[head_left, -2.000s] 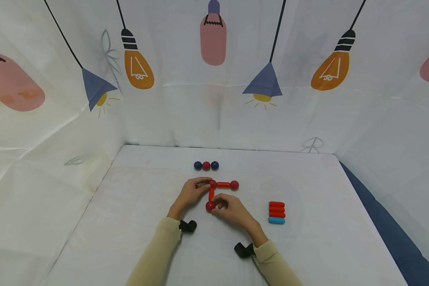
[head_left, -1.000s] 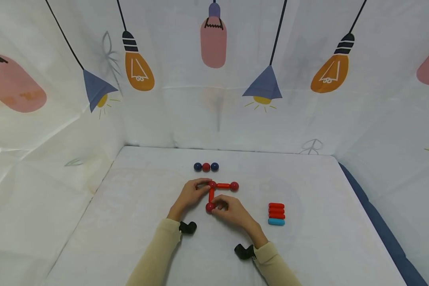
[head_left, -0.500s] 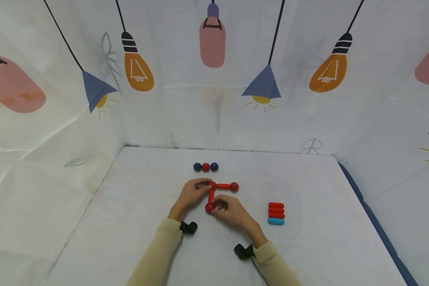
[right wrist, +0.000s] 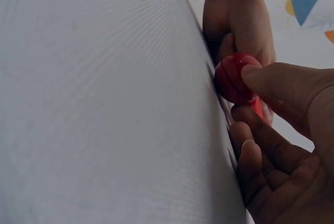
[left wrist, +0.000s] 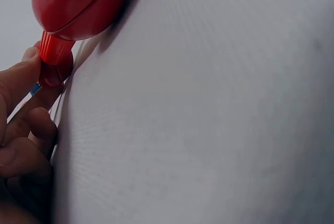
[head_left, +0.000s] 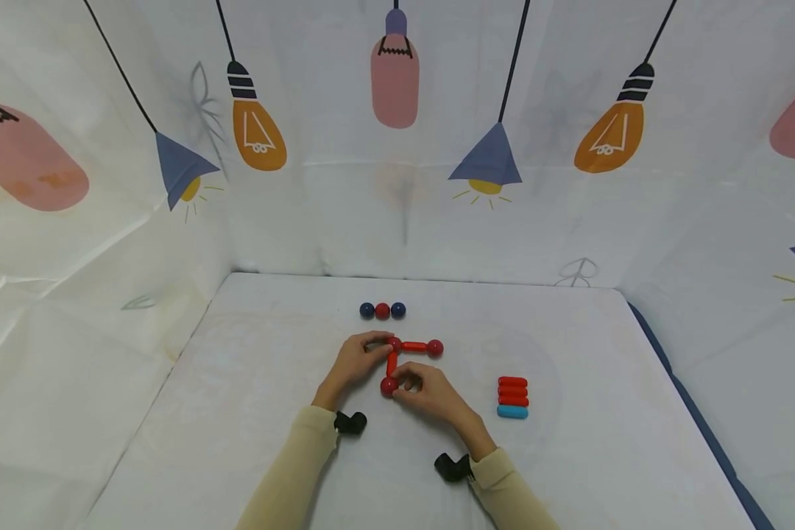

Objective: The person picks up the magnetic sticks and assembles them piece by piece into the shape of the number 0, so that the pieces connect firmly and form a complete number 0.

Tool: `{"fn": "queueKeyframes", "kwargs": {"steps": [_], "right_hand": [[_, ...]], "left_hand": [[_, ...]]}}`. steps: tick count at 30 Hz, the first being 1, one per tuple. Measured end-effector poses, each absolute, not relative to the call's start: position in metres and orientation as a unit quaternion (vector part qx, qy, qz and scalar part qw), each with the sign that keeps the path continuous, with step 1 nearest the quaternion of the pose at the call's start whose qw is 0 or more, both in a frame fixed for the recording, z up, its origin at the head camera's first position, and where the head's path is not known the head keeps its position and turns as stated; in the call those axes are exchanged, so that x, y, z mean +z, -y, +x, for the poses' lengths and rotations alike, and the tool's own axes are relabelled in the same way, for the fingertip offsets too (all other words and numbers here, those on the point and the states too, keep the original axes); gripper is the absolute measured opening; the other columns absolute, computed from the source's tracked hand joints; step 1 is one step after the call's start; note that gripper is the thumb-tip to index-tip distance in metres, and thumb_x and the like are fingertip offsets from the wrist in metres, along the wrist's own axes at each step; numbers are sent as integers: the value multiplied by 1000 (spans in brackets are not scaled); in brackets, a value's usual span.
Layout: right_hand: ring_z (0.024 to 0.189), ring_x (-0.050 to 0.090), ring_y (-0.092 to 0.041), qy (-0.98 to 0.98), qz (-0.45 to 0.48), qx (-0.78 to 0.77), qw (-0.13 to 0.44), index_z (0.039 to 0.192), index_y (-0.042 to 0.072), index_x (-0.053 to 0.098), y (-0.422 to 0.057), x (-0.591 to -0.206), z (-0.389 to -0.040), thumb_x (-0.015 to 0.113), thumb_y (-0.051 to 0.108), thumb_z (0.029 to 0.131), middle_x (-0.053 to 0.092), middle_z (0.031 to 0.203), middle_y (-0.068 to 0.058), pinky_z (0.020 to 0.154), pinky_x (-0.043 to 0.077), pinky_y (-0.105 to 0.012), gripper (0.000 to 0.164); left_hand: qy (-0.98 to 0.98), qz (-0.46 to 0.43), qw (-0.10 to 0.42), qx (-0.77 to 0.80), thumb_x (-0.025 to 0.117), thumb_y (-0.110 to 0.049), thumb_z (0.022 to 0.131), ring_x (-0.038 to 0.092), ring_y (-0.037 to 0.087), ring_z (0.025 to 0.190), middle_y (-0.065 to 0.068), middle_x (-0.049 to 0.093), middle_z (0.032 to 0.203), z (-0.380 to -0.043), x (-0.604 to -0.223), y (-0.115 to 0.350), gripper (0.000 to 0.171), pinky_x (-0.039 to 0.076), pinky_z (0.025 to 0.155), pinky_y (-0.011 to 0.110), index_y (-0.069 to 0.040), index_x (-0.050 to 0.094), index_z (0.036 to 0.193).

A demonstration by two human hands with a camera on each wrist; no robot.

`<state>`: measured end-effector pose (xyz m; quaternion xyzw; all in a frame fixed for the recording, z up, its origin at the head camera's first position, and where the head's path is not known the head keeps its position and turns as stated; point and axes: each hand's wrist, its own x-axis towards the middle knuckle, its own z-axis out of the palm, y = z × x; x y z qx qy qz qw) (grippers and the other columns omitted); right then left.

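On the white table lies an L-shaped piece built from red balls and red rods. At its corner is a red ball [head_left: 395, 344]; my left hand [head_left: 358, 358] pinches it between thumb and fingers, the thumb close to the joint with the upright rod [head_left: 391, 363]. A second rod [head_left: 414, 347] runs right from the corner to an end ball [head_left: 435, 348]. My right hand [head_left: 429, 390] pinches the near end ball [head_left: 389, 386]; in the right wrist view the thumb [right wrist: 261, 78] lies on that ball. The other right fingers curl beneath, near the table.
Behind the piece, a blue ball [head_left: 367, 311], a red ball [head_left: 383, 311] and another blue ball [head_left: 398, 311] sit in a row. At right, red rods [head_left: 513, 391] lie stacked side by side with a blue rod [head_left: 513, 412]. A printed cloth [head_left: 344, 213] hangs behind the table.
Both hands keep the same hold on the red piece, which stays in place. Only the head view shifts slightly.
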<state>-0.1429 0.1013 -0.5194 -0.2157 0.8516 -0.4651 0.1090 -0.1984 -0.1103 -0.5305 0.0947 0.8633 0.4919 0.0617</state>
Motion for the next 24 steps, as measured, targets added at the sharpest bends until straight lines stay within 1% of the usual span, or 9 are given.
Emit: {"fn": "queueKeyframes", "kwargs": {"steps": [8, 13, 16, 21, 24], "right_hand": [[88, 64, -16, -853, -235, -456, 95, 117, 12, 72, -99, -519, -143, 76, 14, 92, 73, 107, 3, 79, 53, -24, 25], [89, 63, -14, -859, -238, -443, 95, 117, 13, 71, -99, -519, -143, 75, 15, 93, 72, 108, 3, 80, 53, -24, 24], [89, 63, -13, -861, -234, -441, 97, 118, 14, 71, -98, -519, -142, 76, 15, 93, 72, 108, 4, 81, 53, -24, 25], [90, 64, -14, -860, -236, -442, 97, 118, 13, 71, -99, -517, -140, 75, 15, 93, 72, 107, 3, 81, 54, -25, 25], [92, 64, -14, -860, -234, -442, 104, 120, 14, 70, -100, -515, -140, 75, 16, 94, 72, 109, 4, 83, 54, -25, 27]], "left_hand": [[-862, 97, 60, 493, 72, -26, 98, 64, 20, 117, -4, 73, 126, -199, -532, 111, 30, 51, 101, 46, -22, 73, 128], [-864, 105, 61, 488, 70, -27, 99, 64, 21, 117, -2, 73, 127, -198, -531, 112, 31, 51, 100, 46, -21, 73, 128], [-864, 110, 60, 487, 70, -28, 99, 64, 21, 117, -1, 73, 127, -197, -530, 112, 31, 52, 99, 45, -20, 73, 129], [-863, 115, 59, 488, 70, -28, 99, 64, 21, 116, -1, 73, 127, -198, -530, 113, 31, 52, 97, 43, -20, 73, 129], [-863, 115, 58, 489, 70, -29, 99, 64, 20, 114, -2, 73, 127, -200, -532, 113, 31, 51, 97, 42, -20, 73, 128]]}}
